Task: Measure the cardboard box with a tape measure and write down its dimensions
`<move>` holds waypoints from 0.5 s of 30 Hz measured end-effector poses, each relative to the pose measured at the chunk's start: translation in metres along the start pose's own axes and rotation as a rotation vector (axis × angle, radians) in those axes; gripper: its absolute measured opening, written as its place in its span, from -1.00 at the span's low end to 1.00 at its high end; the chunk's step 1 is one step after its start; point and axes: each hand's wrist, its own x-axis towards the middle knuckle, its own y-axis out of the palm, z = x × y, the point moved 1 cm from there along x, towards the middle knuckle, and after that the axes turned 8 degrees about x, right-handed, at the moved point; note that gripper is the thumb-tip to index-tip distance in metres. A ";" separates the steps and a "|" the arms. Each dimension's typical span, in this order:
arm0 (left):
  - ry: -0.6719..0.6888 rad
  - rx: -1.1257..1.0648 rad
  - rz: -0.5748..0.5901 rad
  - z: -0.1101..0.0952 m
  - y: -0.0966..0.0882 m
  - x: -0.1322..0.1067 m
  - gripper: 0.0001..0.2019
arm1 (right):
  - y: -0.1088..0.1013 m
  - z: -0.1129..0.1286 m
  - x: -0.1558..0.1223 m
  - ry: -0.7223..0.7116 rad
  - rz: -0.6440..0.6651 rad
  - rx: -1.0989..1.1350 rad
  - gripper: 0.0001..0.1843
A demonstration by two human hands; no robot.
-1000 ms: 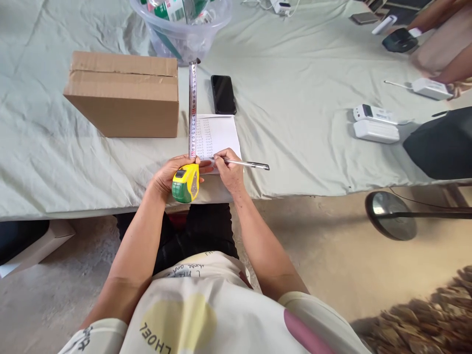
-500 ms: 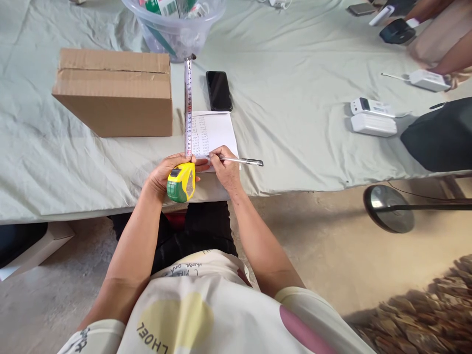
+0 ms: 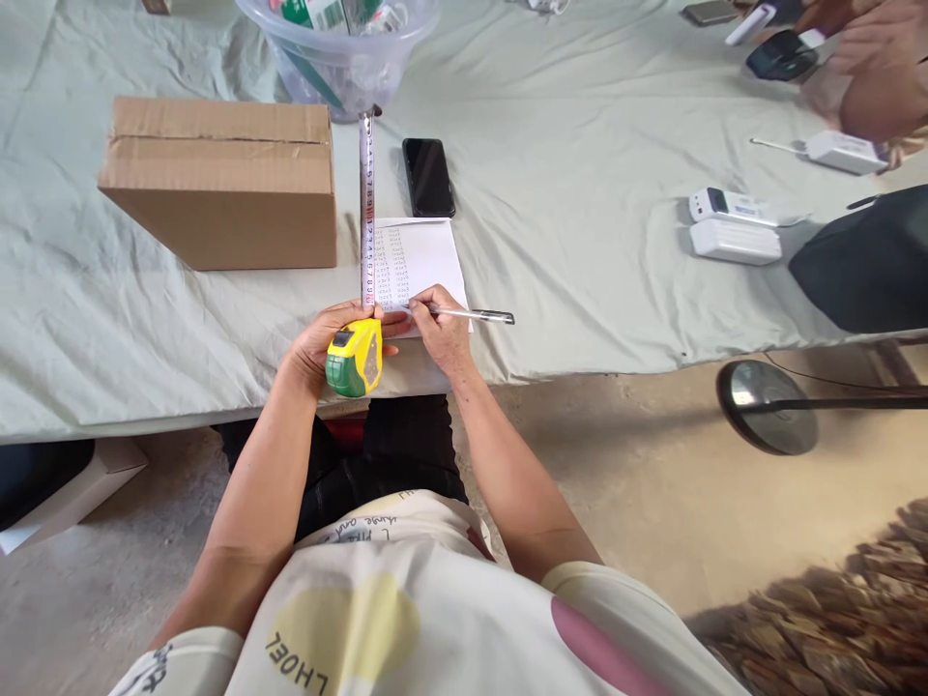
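Note:
A yellow and green tape measure (image 3: 354, 360) is gripped in my left hand (image 3: 323, 338), its thumb at the mouth of the case. The metal blade is pulled out and runs away from me, over the left edge of a white sheet of paper (image 3: 435, 256). Columns of small handwriting fill the paper's left part. In my right hand (image 3: 444, 333) I hold a pen (image 3: 478, 315), its tip end at the paper near the writing. Beyond the paper lies a black phone (image 3: 427, 177), face up. A closed cardboard box (image 3: 224, 222) stands left of the blade.
Behind the box is a clear plastic tub (image 3: 348, 68) with packages in it. White power strips (image 3: 734, 227) and a dark bag (image 3: 866, 261) lie at the right. Another person's hands (image 3: 884, 72) are at the far right. A round stand base (image 3: 768, 408) is on the floor.
The view has shifted very slightly. My hands, the tape measure and the pen keep nearly the same places. The other person's hands at the far right have moved.

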 end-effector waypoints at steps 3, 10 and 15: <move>-0.003 0.006 0.002 0.000 -0.001 0.001 -0.95 | 0.000 0.001 0.000 0.004 0.001 -0.003 -0.84; -0.005 0.013 0.005 0.000 -0.001 0.001 -0.95 | 0.000 0.002 0.000 0.004 0.002 0.004 -0.84; 0.003 0.020 -0.010 0.000 0.002 -0.001 -0.97 | 0.000 0.001 0.000 -0.002 -0.002 0.007 -0.83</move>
